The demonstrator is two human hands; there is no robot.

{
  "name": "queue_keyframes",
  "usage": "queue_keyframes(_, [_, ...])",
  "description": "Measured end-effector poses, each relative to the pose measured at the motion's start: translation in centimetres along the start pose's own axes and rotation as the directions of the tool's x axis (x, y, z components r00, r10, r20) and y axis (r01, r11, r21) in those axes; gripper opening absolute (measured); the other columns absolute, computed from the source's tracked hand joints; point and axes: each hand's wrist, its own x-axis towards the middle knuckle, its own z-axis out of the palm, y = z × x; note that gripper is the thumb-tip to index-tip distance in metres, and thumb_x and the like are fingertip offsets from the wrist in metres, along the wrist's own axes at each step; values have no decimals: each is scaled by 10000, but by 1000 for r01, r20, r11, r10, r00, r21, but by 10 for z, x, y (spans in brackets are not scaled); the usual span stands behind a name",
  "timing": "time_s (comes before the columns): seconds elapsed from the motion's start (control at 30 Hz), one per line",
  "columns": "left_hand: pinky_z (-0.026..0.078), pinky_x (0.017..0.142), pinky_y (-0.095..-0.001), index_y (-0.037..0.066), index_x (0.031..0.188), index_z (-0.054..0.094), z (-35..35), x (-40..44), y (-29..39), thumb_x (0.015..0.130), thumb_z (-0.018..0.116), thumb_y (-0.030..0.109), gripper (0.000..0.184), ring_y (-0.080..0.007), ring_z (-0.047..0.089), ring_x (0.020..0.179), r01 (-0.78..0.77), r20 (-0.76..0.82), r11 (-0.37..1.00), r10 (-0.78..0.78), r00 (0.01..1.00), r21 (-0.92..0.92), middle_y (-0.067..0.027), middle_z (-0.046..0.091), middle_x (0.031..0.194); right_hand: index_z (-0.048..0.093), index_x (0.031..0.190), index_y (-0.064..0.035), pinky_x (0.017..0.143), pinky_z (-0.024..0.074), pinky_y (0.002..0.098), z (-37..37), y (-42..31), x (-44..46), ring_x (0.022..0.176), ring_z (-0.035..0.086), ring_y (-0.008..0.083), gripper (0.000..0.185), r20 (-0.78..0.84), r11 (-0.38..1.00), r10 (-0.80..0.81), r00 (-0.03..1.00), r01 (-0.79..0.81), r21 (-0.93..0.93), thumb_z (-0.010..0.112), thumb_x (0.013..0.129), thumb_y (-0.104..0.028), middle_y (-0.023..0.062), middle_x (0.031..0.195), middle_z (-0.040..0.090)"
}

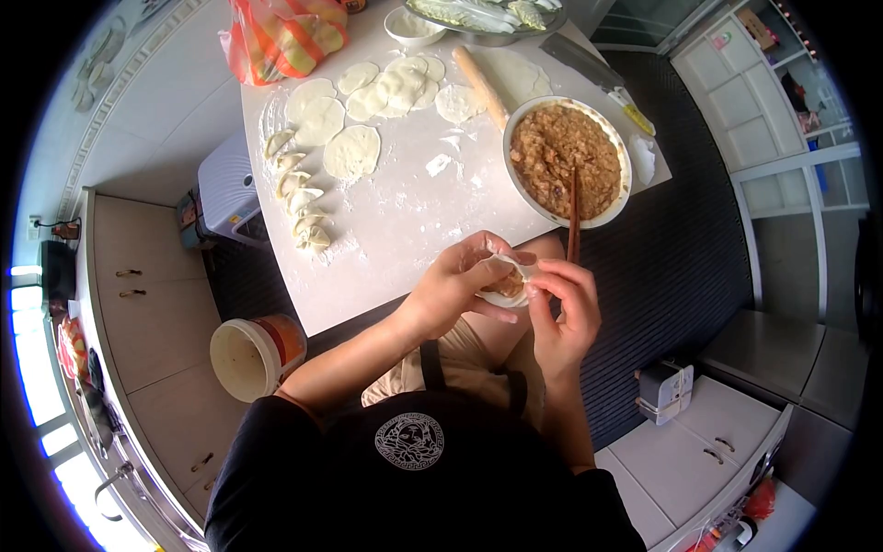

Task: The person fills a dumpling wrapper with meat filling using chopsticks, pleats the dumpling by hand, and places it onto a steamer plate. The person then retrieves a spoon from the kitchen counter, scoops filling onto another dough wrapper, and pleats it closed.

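Note:
Just beyond the table's near edge, over my lap, my left hand cradles a round dough wrapper with brown filling showing in it. My right hand pinches the right edge of the same wrapper, which is only partly folded. Ahead and to the right stands a white bowl of meat filling, with chopsticks leaning in it. Folded dumplings sit in a row along the left side of the table. Several flat wrappers lie behind them, some overlapping.
On the floury table, a rolling pin lies beside a dough sheet. A knife rests near the right edge. Farther back are a small bowl, leafy cabbage and an orange-striped bag. A bucket stands left on the floor.

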Motion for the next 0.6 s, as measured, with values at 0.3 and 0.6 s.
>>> queue_keyframes(0.3, [608,747,-342,5,1091,548,1,-2,4,943,531,80,167,-187,627,972,-14,26,967,7,1000,254,-108,595,1142,650,890,-14,737,542,306,-1,2,0,872,649,223,164,59,997,-74,996,73,22,689,750,61,116,1061,622])
queue_keyframes(0.6, [595,805,-378,-18,1165,509,-2,1,-1,930,526,55,246,-176,618,954,-12,70,992,4,998,123,-124,592,1126,667,932,-19,724,540,293,-1,4,-4,891,640,207,192,-6,997,-71,997,70,-36,689,761,65,94,1028,615])
